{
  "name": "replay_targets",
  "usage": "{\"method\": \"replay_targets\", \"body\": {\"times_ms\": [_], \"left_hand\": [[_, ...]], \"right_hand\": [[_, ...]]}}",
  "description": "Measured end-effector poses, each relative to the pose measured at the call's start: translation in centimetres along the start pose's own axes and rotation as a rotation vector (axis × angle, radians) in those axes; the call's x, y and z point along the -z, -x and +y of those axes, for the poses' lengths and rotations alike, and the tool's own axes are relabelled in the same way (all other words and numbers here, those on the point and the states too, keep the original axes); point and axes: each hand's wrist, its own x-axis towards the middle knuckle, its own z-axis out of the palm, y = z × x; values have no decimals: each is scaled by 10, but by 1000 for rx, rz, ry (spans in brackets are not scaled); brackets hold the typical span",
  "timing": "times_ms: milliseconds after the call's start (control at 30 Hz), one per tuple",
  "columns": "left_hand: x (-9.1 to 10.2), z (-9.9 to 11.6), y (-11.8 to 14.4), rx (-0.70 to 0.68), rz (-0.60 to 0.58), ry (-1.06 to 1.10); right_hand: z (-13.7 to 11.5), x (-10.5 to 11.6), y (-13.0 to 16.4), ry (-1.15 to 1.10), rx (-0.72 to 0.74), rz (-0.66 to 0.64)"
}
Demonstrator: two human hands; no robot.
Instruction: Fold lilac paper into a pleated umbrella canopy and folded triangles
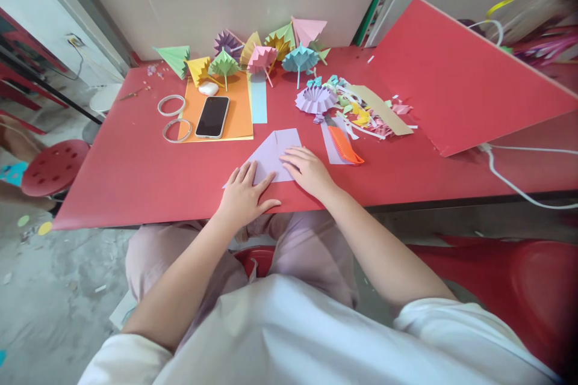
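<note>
Near the front edge of the red table (149, 186): folded lilac paper (276, 147), lying flat.
Left hand (241, 197): fingers spread, laid across the paper's lower left.
Right hand (311, 173): fingers loosely together, resting on its right side.
Beyond, leftward: a phone (212, 117) on orange sheets (240, 115).

- A paper-craft corner is shown; whether it is housed in a home or a workshop cannot be told.
- Paper parasols (224, 64) are lined along the back of a red table (130, 177).
- Folded lilac paper (273, 147) is laid at the near edge.
- Scraps (362, 113) are heaped to the right, orange paper (241, 111) stacked to the left.
- A plastic stool (56, 167) is set on bare, littered floor (90, 258).
</note>
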Motion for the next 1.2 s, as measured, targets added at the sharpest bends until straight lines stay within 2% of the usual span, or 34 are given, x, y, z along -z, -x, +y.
{"method": "replay_targets", "body": {"times_ms": [100, 200, 300, 400, 900, 1200], "left_hand": [[9, 10, 0, 49, -13, -15], [9, 10, -10, 80, -6, 52], [-1, 2, -23, -8, 19, 140], [-12, -7, -30, -79, -8, 149], [-15, -12, -28, -143, -24, 109], [-14, -10, -27, -124, -22, 108]], "right_hand": [[0, 1, 7, 6, 0, 7], [-1, 1, 9, 16, 6, -16], [-1, 0, 8, 31, 8, -20], [-1, -1, 7, 35, 16, -11], [-1, -1, 7, 51, 18, -7], [-1, -2, 7, 63, 14, -6]]}}
